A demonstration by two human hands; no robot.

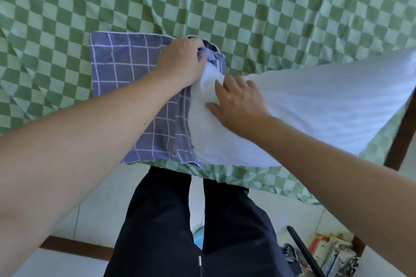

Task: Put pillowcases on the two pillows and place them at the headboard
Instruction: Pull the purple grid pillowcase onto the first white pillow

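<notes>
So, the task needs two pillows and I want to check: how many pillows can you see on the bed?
1. The white fabric pillow lies at the bed's near edge, its left end entering the blue grid-patterned pillowcase. A second may be out of view.

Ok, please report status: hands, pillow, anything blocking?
Left hand grips pillowcase mouth. Right hand presses flat on pillow. Pillow end just inside case, most still out. Nothing in the way.

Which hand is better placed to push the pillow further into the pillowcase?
The right hand: it lies flat on the white pillow beside the opening. The left hand is gripping the blue checked pillowcase rim.
</notes>
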